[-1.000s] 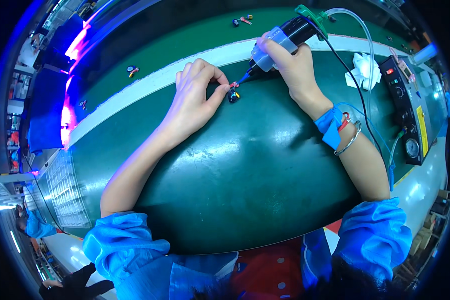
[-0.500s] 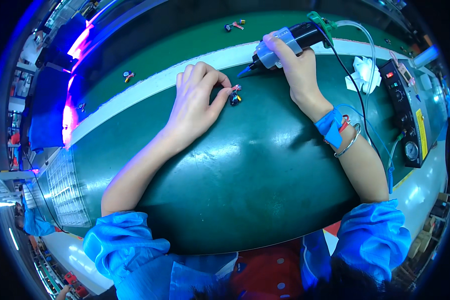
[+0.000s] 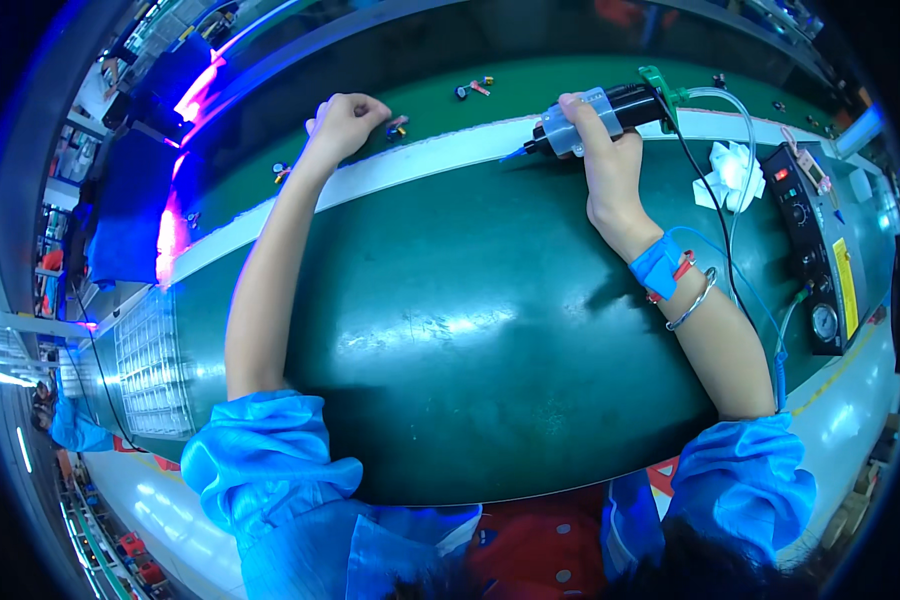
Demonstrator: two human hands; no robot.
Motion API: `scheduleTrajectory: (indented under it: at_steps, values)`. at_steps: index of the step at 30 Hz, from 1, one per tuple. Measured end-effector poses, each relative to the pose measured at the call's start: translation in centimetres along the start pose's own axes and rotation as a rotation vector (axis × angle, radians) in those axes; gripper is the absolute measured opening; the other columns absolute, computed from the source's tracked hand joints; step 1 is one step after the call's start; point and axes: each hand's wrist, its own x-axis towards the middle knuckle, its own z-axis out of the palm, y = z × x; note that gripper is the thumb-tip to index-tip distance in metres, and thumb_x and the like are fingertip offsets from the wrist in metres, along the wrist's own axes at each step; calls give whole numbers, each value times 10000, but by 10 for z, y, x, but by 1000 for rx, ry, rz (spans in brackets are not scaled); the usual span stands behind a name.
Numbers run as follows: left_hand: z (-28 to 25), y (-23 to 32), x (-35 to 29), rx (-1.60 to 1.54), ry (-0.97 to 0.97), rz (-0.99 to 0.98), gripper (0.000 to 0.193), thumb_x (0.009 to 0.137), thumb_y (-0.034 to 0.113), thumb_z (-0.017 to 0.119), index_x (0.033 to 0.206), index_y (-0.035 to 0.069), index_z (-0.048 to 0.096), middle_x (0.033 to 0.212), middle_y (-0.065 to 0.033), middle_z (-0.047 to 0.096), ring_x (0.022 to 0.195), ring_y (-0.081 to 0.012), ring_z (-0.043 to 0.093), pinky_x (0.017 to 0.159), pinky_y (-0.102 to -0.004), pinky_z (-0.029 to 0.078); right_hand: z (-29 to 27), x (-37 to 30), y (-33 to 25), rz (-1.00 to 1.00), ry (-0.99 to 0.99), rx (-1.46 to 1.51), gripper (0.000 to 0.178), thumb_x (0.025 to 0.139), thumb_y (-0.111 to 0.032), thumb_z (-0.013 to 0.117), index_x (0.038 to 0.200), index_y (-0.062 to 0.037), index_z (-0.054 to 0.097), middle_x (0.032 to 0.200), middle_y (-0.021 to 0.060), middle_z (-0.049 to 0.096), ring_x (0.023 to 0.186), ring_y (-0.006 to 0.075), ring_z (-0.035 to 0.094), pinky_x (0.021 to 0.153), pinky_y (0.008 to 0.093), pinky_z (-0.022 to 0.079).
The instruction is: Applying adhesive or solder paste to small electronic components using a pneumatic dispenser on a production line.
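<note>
Left hand is over the green conveyor belt, fingers curled in, right beside a small dark, multicoloured component lying near the belt's white border strip; cannot tell whether those fingers are released or closed on it. Right hand grasps a black cylindrical dispenser with a translucent sleeve, fingers wrapped round the sleeve; its blue tapered tip points left, just on the near side of the strip, well apart from the component. Green cap at the dispenser's rear end, clear tube and black cord running off it. Blue strap and silver bangle on right wrist. Dark green tabletop carries crumpled white paper, a black control box with round gauge at right and a clear plastic compartment tray at left. More small components sit spaced along the belt, one right of the left hand, another left of it.
</note>
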Motion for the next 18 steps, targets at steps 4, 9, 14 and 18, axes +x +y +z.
scheduleTrajectory:
  at_steps: [4,9,14,18]
  values:
    - [17,26,21,-13,177,152,289,740,303,587,900,66,627,816,-112,596,776,-217,565,716,-332,438,-4,2,2,-1,7,-11,294,712,-279,637,859,-32,572,770,36,567,674,92,508,552,217,383]
    - [45,75,30,103,101,134,376,697,413,602,812,55,611,819,-110,580,799,-243,536,707,-341,418,-4,2,0,-22,39,5,299,712,-281,638,863,-33,566,771,41,564,667,96,511,546,226,387]
    - [41,73,31,-180,20,41,243,699,248,649,770,25,580,729,-64,586,683,-149,557,629,-262,440,2,0,-1,-23,17,37,272,713,-255,636,854,-32,566,765,43,562,664,97,507,542,229,387]
    - [8,95,-6,-655,-309,100,136,714,104,629,813,21,584,742,-21,587,674,-64,526,634,-191,414,-14,6,2,-14,77,23,254,716,-242,632,843,-34,563,747,44,574,657,100,523,540,229,388]
